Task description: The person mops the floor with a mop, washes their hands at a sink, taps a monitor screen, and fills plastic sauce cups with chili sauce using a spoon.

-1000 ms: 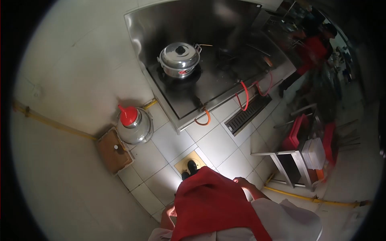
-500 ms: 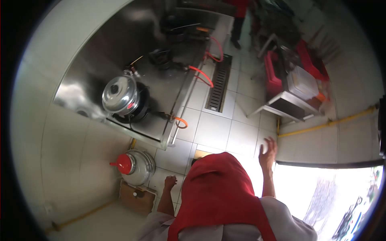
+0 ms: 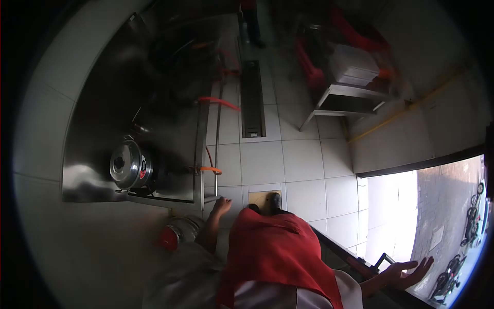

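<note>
"Two hands, and where do they sit?"

"The left hand (image 3: 222, 206) is at seven o'clock, just beside the corner of the steel counter (image 3: 90, 149). Its fingers are curled closed, with nothing visible in them. The right hand (image 3: 410, 275) is at four o'clock, fingers open and spread, palm empty, close to a dark handle (image 3: 383, 260); I can't tell whether the wrist touches it."

"Why hold them so wide?"

"Balance, I'd guess, or clearance: the elbows are out from the red apron (image 3: 272, 252), and neither hand bears a load."

"And the pot (image 3: 133, 164)?"

"Nine o'clock, on a dark burner stand (image 3: 149, 189) atop the counter, well apart from both hands. It looks upright, lid on, probably to keep the contents covered."

"That orange hose (image 3: 210, 170) at eight?"

"It hangs off the counter's front edge, likely to keep it away from the heat."

"The pale containers (image 3: 355, 66)?"

"Between one and two o'clock, on a metal rack (image 3: 342, 90), off the floor, presumably for cleanliness."
</note>
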Demonstrator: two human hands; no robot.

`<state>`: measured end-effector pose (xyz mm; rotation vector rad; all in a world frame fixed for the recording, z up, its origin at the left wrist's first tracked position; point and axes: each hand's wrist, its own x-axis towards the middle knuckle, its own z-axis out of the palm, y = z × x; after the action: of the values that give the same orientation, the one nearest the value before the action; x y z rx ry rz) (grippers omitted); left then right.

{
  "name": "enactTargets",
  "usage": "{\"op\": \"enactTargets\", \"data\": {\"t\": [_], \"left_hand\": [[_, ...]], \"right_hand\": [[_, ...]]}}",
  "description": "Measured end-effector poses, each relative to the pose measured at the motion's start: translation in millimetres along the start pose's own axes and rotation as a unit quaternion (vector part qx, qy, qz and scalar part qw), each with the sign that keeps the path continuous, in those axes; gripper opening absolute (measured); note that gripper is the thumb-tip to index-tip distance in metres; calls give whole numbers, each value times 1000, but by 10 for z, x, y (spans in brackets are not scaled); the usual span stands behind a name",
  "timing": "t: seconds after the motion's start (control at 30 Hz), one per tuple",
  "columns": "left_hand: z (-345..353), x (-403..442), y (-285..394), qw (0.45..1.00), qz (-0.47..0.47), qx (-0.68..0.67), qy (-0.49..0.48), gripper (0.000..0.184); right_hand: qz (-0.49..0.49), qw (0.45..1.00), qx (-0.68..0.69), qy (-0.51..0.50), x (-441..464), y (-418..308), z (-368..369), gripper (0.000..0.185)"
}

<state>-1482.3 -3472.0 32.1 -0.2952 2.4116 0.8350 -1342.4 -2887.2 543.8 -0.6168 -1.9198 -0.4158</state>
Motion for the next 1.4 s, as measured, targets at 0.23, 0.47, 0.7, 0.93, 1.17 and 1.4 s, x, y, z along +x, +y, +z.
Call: {"op": "enactTargets", "data": {"t": [0.23,0.47,0.7,0.93,1.17,1.4], "left_hand": [[149,411,1210,994,73,-82,-22,43],[961,653,1261,982,63,127,-124,47],[676,657,1808,977,89,103,-164,46],[333,707,1418,982,45,113,-146,43],[321,334,772,987,-56,56,-140,45],[253,47,919,981,-40,60,-181,55]], "right_hand": [[-23,995,98,-24,-14,-420,425,55],[-17,997,69,18,267,-385,665,69],[-4,987,-46,155,1060,172,580,85],[32,953,-281,-107,103,908,1049,89],[139,869,-332,-338,-416,1545,2150,81],[145,908,-229,-319,-250,2492,3370,83]]}}
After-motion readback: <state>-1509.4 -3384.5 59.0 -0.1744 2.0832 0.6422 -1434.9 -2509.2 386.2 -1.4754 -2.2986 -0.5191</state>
